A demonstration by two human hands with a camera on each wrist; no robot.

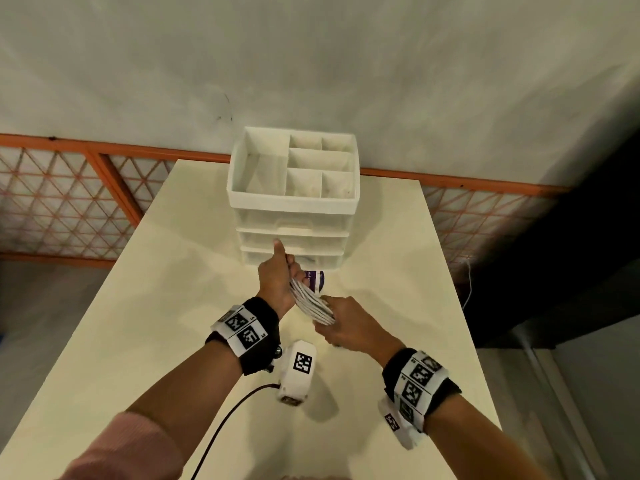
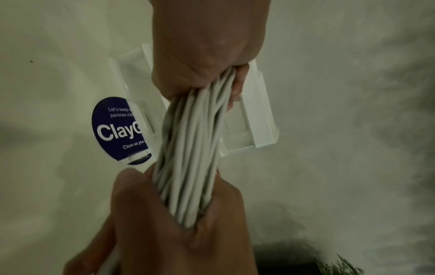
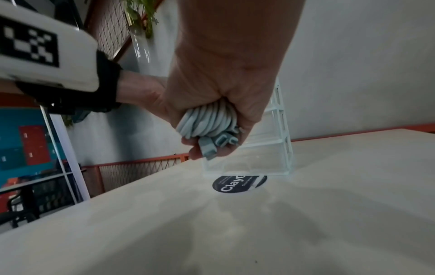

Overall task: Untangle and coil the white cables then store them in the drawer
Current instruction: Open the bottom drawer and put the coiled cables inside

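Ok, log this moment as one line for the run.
left hand: grips cable coil | right hand: grips same coil | drawer unit: behind hands | stored: no

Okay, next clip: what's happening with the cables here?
A person holds a coiled bundle of white cables stretched between both hands: the left hand grips the far end, the right hand the near end. They are just in front of the white drawer unit on the table. The cables are not stored yet.

The cables [image 2: 188, 154] look like smooth matt plastic; the drawer unit [image 1: 292, 202] is clear glossy plastic (frame white); the desk [image 1: 138, 323] is matt.
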